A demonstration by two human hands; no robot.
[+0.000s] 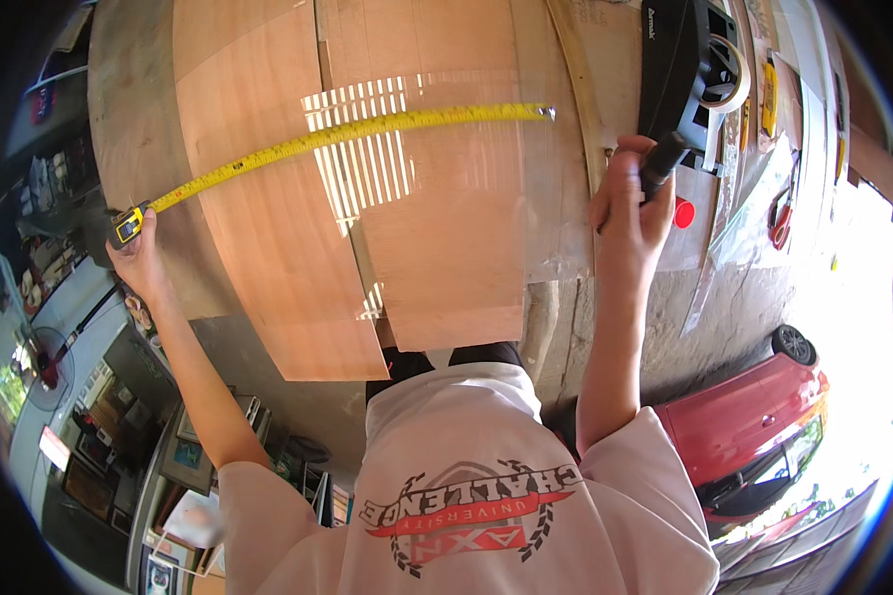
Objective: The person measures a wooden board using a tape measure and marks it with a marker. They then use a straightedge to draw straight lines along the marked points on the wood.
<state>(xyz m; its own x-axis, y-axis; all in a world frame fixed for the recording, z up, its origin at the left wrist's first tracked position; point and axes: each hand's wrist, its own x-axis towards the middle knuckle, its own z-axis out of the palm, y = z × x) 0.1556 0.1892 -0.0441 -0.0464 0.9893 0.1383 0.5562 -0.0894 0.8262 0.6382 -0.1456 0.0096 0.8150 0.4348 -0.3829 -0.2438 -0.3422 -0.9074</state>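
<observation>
My left hand [139, 260] is closed around a yellow and black tape measure [129, 226] at the left side of the worktable. Its yellow blade [367, 126] stretches to the right and ends in a metal hook near the middle. Beneath the blade lies a clear sheet [466, 169] with striped light reflections, on top of thin plywood panels [268, 238]. On the right, my right hand [630, 198] grips a black cylinder-shaped thing [662, 164], perhaps a thick marker; its lower part is hidden by the fingers. Close beside that hand is a round red cap-like piece [684, 212].
A black tool holder [677, 69] with a tape roll [729, 74] stands at the far right. Beyond it lie a yellow cutter [769, 97], red-handled scissors [782, 223] and clear strips [700, 297]. A fan [48, 362] is at left, a red car [739, 421] at right.
</observation>
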